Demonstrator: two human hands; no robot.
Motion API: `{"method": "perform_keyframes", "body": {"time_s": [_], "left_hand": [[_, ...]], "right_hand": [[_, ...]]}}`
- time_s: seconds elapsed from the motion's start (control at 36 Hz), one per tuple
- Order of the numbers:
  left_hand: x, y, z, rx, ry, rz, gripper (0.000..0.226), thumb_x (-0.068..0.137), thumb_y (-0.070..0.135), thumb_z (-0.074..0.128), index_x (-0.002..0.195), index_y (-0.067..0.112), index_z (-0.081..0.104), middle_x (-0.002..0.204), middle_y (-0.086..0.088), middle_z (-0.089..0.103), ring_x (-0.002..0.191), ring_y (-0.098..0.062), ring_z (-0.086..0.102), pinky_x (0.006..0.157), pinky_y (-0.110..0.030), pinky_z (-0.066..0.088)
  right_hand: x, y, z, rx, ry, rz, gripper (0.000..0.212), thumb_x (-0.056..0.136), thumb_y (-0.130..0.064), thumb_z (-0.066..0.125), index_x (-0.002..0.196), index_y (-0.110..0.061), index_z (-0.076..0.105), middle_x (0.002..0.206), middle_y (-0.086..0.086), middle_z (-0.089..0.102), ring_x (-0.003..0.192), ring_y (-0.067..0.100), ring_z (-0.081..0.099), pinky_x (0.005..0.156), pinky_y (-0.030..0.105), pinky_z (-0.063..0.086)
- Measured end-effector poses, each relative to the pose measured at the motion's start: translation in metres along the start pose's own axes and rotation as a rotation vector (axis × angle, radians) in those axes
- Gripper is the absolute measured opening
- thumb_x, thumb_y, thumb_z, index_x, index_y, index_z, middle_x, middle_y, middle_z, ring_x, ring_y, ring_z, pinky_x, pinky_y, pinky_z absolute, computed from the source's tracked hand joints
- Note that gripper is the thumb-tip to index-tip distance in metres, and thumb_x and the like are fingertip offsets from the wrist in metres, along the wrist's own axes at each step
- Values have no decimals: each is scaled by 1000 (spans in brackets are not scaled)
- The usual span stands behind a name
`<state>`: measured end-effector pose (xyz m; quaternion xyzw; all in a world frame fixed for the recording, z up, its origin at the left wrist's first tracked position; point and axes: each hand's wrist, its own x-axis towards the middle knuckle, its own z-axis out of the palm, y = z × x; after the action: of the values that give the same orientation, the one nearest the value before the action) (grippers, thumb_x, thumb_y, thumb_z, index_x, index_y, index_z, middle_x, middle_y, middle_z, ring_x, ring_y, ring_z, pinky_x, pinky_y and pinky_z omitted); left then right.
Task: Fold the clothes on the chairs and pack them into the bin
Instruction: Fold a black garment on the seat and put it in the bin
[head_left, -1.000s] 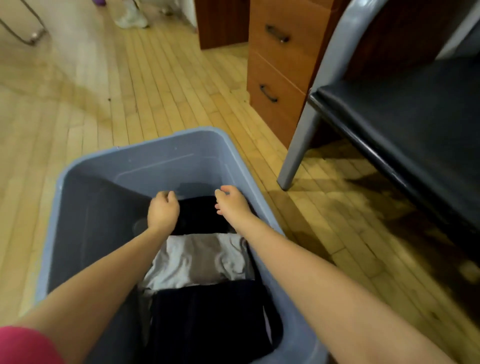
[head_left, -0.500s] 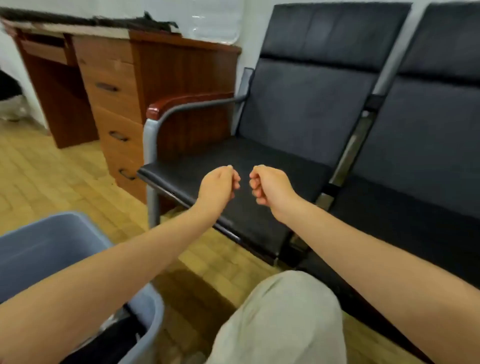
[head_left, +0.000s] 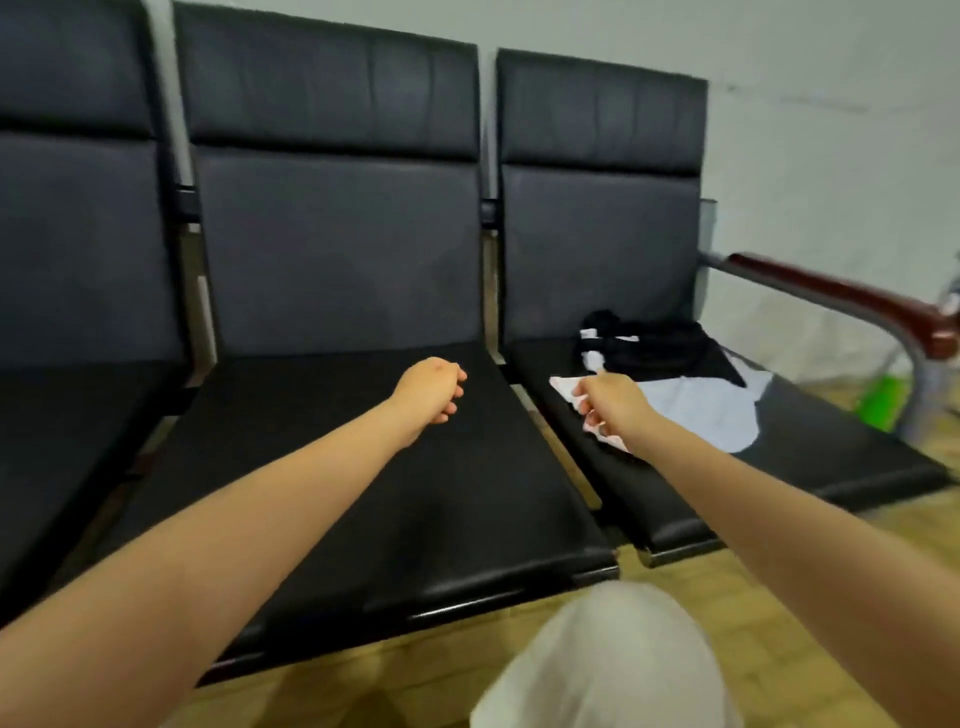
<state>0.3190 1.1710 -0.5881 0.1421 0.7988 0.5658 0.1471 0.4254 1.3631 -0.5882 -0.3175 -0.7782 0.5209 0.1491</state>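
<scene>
Nearest the camera, one knee in pale trousers (head_left: 608, 660) is showing at the lower edge, over a strip of wooden floor (head_left: 810, 587); two bare forearms are reaching forward from it. The left hand (head_left: 431, 389) is hanging over the middle seat (head_left: 363, 493) with its fingers loosely curled and holding nothing; the right hand (head_left: 608, 402) is reaching across the gap to the right-hand seat (head_left: 831, 467), its fingers curling at the near edge of a white cloth with red print (head_left: 563, 387); whether they are gripping that cloth or only touching it cannot be told, the frame being blurred there. The step in hand is judged to be the fetching of a fresh garment for folding; the next move is judged to call for a firm pinch on the cloth's near edge, the left hand joining, and a lift clear of the pile before spreading it on a free seat. Count of the clothes on that seat: the printed cloth, one; a pale blue garment (head_left: 696, 410) lying flat just behind it, one; a black garment with white parts (head_left: 654, 348) heaped at the seat's back, one, or possibly more bunched together. Count of black seats in view: three, joined in a row; one dark red armrest (head_left: 831, 296) is standing at the far right. The bin is not showing in this view.
</scene>
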Motion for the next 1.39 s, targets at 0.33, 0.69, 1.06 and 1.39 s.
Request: {"method": "perform_keyframes", "body": {"time_s": [0.33, 0.69, 1.06, 1.39], "left_hand": [[52, -15, 147, 264, -89, 140, 24, 99, 34, 44, 97, 15, 58, 97, -2, 58, 88, -18, 54, 71, -29, 39], [107, -36, 196, 90, -38, 190, 25, 94, 28, 53, 111, 14, 66, 110, -7, 62, 99, -18, 56, 84, -29, 46], [112, -39, 210, 241, 22, 211, 22, 95, 31, 52, 112, 22, 64, 111, 0, 50, 102, -19, 53, 77, -29, 45], [83, 17, 148, -151, -166, 31, 33, 102, 40, 36, 117, 20, 58, 122, -1, 59, 109, -18, 54, 100, -36, 43]], "right_hand": [[63, 101, -133, -389, 341, 75, 29, 95, -32, 48, 113, -12, 57, 110, 9, 60, 99, 30, 56, 78, 34, 41], [184, 65, -118, -413, 228, -119, 82, 90, -53, 56, 155, -26, 13, 147, 15, 41, 128, 36, 47, 102, 45, 44], [181, 52, -133, 117, 258, -138, 32, 94, -41, 59, 110, -13, 61, 105, 8, 63, 77, 17, 59, 69, 28, 51], [97, -146, -150, 805, 124, -394, 45, 97, -31, 57, 133, -5, 52, 124, 9, 61, 109, 21, 61, 96, 32, 50]]}}
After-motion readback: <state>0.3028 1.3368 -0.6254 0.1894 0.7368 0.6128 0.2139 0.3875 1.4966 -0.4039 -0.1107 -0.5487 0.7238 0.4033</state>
